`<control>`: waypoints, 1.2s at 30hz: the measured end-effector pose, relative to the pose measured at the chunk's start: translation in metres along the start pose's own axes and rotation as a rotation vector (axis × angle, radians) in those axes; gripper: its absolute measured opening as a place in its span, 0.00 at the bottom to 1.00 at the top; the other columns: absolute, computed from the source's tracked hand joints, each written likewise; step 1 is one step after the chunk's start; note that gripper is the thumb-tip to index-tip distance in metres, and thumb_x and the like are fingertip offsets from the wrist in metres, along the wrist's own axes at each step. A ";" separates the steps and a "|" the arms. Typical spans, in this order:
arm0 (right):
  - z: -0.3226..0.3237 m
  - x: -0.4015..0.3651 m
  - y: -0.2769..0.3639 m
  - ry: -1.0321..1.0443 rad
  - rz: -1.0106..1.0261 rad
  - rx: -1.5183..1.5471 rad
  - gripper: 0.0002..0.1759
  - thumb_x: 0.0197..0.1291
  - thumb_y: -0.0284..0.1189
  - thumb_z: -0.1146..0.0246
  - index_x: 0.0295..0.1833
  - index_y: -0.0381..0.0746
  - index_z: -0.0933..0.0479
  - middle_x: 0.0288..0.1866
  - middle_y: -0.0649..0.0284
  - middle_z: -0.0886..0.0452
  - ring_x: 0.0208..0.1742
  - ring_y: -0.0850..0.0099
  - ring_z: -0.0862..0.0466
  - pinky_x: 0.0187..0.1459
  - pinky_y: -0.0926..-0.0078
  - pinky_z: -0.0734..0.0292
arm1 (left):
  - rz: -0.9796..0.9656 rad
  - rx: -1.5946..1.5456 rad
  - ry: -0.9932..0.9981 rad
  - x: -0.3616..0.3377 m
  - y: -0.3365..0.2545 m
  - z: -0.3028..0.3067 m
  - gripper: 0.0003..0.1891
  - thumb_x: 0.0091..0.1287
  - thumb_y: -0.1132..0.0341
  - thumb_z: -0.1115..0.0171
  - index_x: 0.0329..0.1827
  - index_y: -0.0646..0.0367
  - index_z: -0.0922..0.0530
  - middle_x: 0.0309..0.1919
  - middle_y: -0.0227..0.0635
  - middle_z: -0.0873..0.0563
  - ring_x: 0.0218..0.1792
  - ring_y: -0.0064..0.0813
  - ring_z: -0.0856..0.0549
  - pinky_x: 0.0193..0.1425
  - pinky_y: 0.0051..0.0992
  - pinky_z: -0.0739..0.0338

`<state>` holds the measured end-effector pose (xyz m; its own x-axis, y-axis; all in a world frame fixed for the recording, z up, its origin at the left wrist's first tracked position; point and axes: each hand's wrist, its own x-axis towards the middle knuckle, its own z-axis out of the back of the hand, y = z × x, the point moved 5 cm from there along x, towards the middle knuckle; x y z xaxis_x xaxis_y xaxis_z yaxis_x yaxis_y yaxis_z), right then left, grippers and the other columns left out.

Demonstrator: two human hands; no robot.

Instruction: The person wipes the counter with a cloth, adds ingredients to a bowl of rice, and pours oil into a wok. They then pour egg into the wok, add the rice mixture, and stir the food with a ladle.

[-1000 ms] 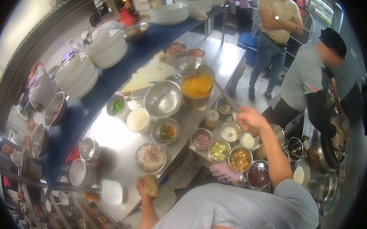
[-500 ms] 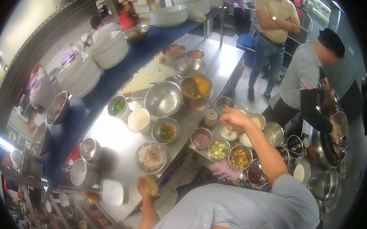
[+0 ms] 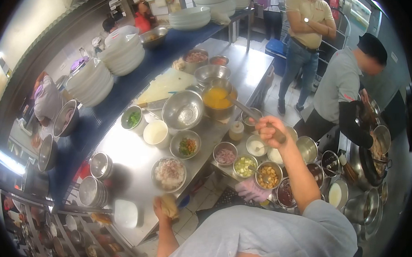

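My right hand (image 3: 270, 129) is closed around the long handle of a ladle (image 3: 246, 109). The ladle's head dips into yellow liquid in a metal pot (image 3: 220, 113) at the table's right side and is hidden there. My left hand (image 3: 161, 211) grips a folded tan cloth (image 3: 170, 206) at the table's front edge. Just beyond that hand sits a metal bowl of pale chopped food (image 3: 169, 174). An empty metal bowl (image 3: 182, 110) stands left of the pot, and a smaller bowl holds chopped green and orange pieces (image 3: 187, 147).
Several ingredient tins crowd below my right arm, among them diced browned cubes (image 3: 268, 175) and chopped pink pieces (image 3: 225, 156). A co-worker (image 3: 348, 81) stands at pans on the right. Stacked white plates (image 3: 92, 83) line the blue shelf (image 3: 120, 89).
My right hand has shifted right and slightly down with the ladle. The ladle's head, visible at the pot's left side before, is now under the yellow liquid. My left hand stays put.
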<state>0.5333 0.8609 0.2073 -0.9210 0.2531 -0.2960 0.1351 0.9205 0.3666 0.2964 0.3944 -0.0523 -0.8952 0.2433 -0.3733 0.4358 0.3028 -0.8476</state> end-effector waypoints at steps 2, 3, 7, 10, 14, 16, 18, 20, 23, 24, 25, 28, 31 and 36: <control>0.001 0.001 0.001 -0.009 0.010 -0.031 0.13 0.65 0.27 0.50 0.51 0.31 0.28 0.26 0.70 0.29 0.13 0.85 0.35 0.17 0.84 0.35 | 0.011 -0.006 0.032 0.005 0.004 0.005 0.23 0.68 0.52 0.40 0.54 0.62 0.31 0.44 0.45 0.20 0.41 0.40 0.14 0.44 0.36 0.16; 0.001 0.002 0.002 -0.014 0.014 -0.046 0.12 0.65 0.27 0.49 0.50 0.32 0.28 0.26 0.70 0.29 0.14 0.85 0.34 0.17 0.84 0.35 | 0.011 -0.005 0.029 0.004 0.003 0.003 0.23 0.68 0.52 0.40 0.55 0.62 0.31 0.44 0.45 0.20 0.41 0.40 0.14 0.44 0.36 0.16; 0.010 0.012 0.001 -0.114 0.041 -0.178 0.10 0.63 0.27 0.46 0.47 0.34 0.28 0.25 0.71 0.28 0.15 0.85 0.33 0.17 0.84 0.37 | 0.016 0.008 0.018 -0.002 -0.003 -0.002 0.24 0.68 0.52 0.40 0.55 0.62 0.31 0.45 0.45 0.20 0.42 0.41 0.15 0.45 0.37 0.16; 0.021 0.024 0.002 -0.267 0.061 -0.463 0.13 0.60 0.29 0.44 0.49 0.35 0.29 0.24 0.70 0.27 0.16 0.80 0.31 0.19 0.80 0.34 | 0.024 0.007 0.015 0.002 0.001 0.002 0.24 0.68 0.52 0.39 0.56 0.62 0.31 0.45 0.45 0.20 0.43 0.40 0.15 0.46 0.37 0.17; 0.019 0.025 -0.008 -0.560 0.274 -1.513 0.23 0.57 0.29 0.43 0.58 0.31 0.31 0.27 0.61 0.22 0.20 0.71 0.21 0.24 0.70 0.26 | -0.015 0.001 -0.011 0.001 0.000 0.002 0.24 0.68 0.53 0.40 0.56 0.65 0.30 0.45 0.46 0.19 0.41 0.39 0.14 0.41 0.33 0.16; 0.000 0.017 -0.024 -0.624 0.335 -1.853 0.29 0.56 0.27 0.45 0.64 0.27 0.36 0.31 0.52 0.19 0.24 0.66 0.15 0.29 0.65 0.22 | -0.020 -0.007 -0.020 -0.005 -0.004 -0.003 0.25 0.68 0.52 0.40 0.57 0.64 0.30 0.46 0.46 0.19 0.41 0.39 0.14 0.42 0.34 0.15; -0.027 0.004 -0.025 -0.542 0.304 -1.615 0.27 0.55 0.26 0.44 0.61 0.27 0.33 0.29 0.54 0.20 0.21 0.67 0.18 0.27 0.65 0.23 | -0.026 -0.009 -0.014 -0.006 -0.005 -0.004 0.25 0.68 0.52 0.40 0.57 0.64 0.30 0.46 0.46 0.19 0.42 0.39 0.14 0.43 0.34 0.15; -0.030 0.004 -0.024 -0.470 0.258 -1.424 0.24 0.54 0.26 0.43 0.58 0.28 0.31 0.27 0.57 0.22 0.19 0.69 0.21 0.24 0.67 0.25 | -0.030 0.006 0.009 -0.004 -0.005 -0.003 0.25 0.68 0.52 0.39 0.58 0.63 0.30 0.46 0.45 0.19 0.42 0.39 0.14 0.43 0.35 0.15; -0.015 0.020 -0.020 -0.392 0.162 -1.181 0.18 0.54 0.25 0.42 0.51 0.30 0.29 0.25 0.62 0.25 0.16 0.73 0.27 0.19 0.72 0.30 | -0.025 -0.020 0.029 0.002 -0.001 0.000 0.25 0.68 0.52 0.39 0.57 0.63 0.30 0.46 0.45 0.19 0.43 0.39 0.14 0.44 0.35 0.15; -0.009 0.027 -0.021 -0.382 0.115 -1.071 0.15 0.55 0.24 0.41 0.49 0.31 0.28 0.24 0.64 0.27 0.15 0.75 0.29 0.18 0.74 0.32 | -0.018 -0.028 0.040 0.002 -0.001 0.000 0.23 0.68 0.53 0.40 0.56 0.62 0.30 0.45 0.45 0.19 0.42 0.39 0.15 0.45 0.35 0.16; -0.003 0.031 -0.021 -0.371 0.067 -0.961 0.13 0.55 0.24 0.41 0.46 0.32 0.28 0.24 0.66 0.28 0.15 0.77 0.31 0.17 0.76 0.34 | -0.010 -0.036 0.049 0.002 0.000 0.000 0.22 0.69 0.53 0.41 0.55 0.62 0.30 0.44 0.44 0.19 0.42 0.39 0.15 0.45 0.36 0.16; 0.002 0.022 -0.018 -0.391 0.013 -0.478 0.10 0.60 0.25 0.43 0.45 0.33 0.28 0.24 0.67 0.28 0.14 0.81 0.33 0.16 0.80 0.37 | -0.015 -0.047 0.051 0.000 0.000 -0.002 0.20 0.69 0.54 0.41 0.53 0.61 0.30 0.43 0.44 0.19 0.42 0.40 0.15 0.46 0.36 0.16; 0.016 0.021 -0.011 -0.049 -0.039 -0.083 0.11 0.63 0.26 0.46 0.48 0.31 0.28 0.24 0.69 0.28 0.14 0.84 0.34 0.17 0.83 0.37 | -0.014 -0.035 0.025 -0.002 -0.004 -0.005 0.22 0.68 0.55 0.39 0.54 0.64 0.29 0.44 0.45 0.19 0.42 0.40 0.15 0.44 0.35 0.16; 0.018 0.009 -0.010 -0.004 0.034 -0.093 0.13 0.65 0.26 0.49 0.52 0.31 0.28 0.26 0.69 0.28 0.14 0.84 0.34 0.17 0.84 0.38 | -0.016 0.035 -0.023 -0.013 -0.017 -0.014 0.24 0.66 0.55 0.37 0.56 0.66 0.30 0.45 0.47 0.19 0.42 0.40 0.15 0.42 0.35 0.15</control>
<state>0.5297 0.8589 0.1851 -0.9151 0.2847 -0.2855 0.1313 0.8800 0.4565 0.3016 0.3992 -0.0276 -0.9043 0.2169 -0.3678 0.4180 0.2740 -0.8661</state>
